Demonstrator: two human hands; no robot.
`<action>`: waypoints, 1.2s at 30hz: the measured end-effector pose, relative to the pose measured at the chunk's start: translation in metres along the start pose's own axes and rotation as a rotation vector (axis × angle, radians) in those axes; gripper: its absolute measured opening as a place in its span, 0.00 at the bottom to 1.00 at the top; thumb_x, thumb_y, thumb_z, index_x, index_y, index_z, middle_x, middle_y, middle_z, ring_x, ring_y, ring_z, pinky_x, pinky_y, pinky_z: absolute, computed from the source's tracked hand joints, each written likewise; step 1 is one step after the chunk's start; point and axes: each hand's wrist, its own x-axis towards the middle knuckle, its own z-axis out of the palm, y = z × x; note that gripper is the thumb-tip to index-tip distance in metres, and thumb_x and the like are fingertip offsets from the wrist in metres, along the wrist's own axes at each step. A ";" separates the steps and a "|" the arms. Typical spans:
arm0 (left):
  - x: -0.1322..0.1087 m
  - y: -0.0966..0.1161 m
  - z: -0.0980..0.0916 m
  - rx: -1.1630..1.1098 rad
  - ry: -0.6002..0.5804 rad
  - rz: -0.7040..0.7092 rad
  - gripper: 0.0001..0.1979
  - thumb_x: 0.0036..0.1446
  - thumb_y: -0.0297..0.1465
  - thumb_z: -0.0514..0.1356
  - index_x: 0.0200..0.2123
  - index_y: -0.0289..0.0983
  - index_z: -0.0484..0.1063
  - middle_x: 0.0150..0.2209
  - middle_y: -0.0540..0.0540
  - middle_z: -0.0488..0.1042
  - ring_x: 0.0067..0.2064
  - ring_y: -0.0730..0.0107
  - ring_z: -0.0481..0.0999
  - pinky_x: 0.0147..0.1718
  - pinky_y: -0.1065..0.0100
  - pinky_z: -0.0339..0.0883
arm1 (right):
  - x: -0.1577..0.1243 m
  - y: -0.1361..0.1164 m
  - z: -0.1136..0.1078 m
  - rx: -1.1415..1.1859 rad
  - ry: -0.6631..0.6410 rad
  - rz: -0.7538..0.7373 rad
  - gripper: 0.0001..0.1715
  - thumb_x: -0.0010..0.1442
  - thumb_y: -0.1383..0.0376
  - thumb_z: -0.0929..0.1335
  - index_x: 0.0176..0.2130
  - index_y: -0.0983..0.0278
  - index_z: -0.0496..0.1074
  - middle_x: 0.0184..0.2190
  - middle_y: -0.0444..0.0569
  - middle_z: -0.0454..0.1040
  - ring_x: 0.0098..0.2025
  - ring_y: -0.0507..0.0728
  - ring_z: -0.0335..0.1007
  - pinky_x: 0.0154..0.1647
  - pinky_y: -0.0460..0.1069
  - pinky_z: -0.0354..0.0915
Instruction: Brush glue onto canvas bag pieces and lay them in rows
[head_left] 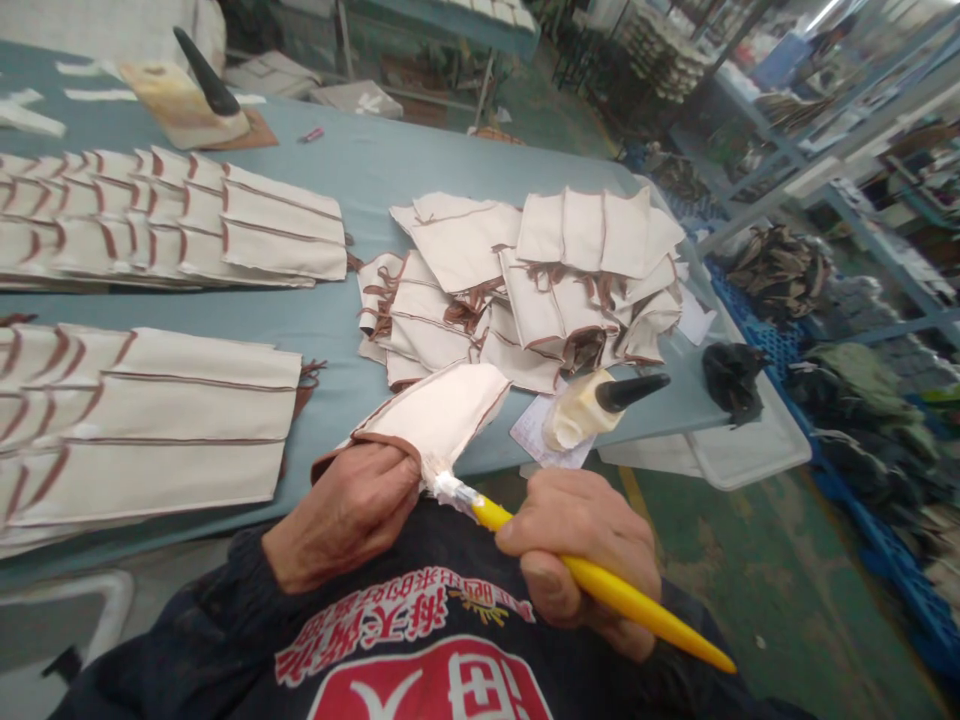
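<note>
My left hand (349, 515) is closed on the brown-trimmed edge of a cream fabric piece (450, 400), close in front of my body. My right hand (585, 540) grips a yellow-handled brush (637, 600). Its bristles carry a white paste and touch the fabric's near edge, just right of my left fingers. A squat, cream-coloured container (574, 412) with a black cone-shaped spout stands on a sheet of paper to the right of the fabric. Beyond it lies a loose heap of similar cream pieces (450, 240) with brown binding and ties.
Overlapping rows of cream pieces (285, 225) lie at the left of the blue-green table (375, 135), with a nearer row (202, 430). A second black-handled item (206, 80) stands at the back left. A black bag (731, 380) and white plastic bin (765, 440) are at the right end.
</note>
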 end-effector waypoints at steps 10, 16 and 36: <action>-0.001 -0.001 0.002 -0.046 0.005 -0.004 0.16 0.62 0.16 0.50 0.26 0.41 0.64 0.23 0.49 0.68 0.25 0.64 0.67 0.28 0.63 0.60 | -0.008 0.000 0.009 0.072 -0.040 -0.046 0.18 0.79 0.60 0.61 0.37 0.63 0.72 0.21 0.38 0.72 0.19 0.48 0.63 0.22 0.49 0.59; 0.001 0.000 0.005 -0.038 0.011 0.012 0.16 0.65 0.17 0.51 0.28 0.40 0.66 0.26 0.47 0.71 0.28 0.63 0.69 0.30 0.62 0.61 | -0.010 0.002 0.008 -0.019 0.044 -0.005 0.17 0.77 0.62 0.63 0.36 0.61 0.73 0.21 0.39 0.73 0.20 0.49 0.66 0.24 0.48 0.62; -0.005 -0.001 0.013 -0.041 0.003 0.044 0.14 0.59 0.16 0.51 0.29 0.40 0.67 0.26 0.46 0.71 0.29 0.61 0.69 0.30 0.63 0.62 | -0.024 -0.001 0.015 0.068 0.088 0.101 0.19 0.77 0.60 0.62 0.34 0.59 0.72 0.20 0.38 0.73 0.19 0.49 0.69 0.24 0.46 0.68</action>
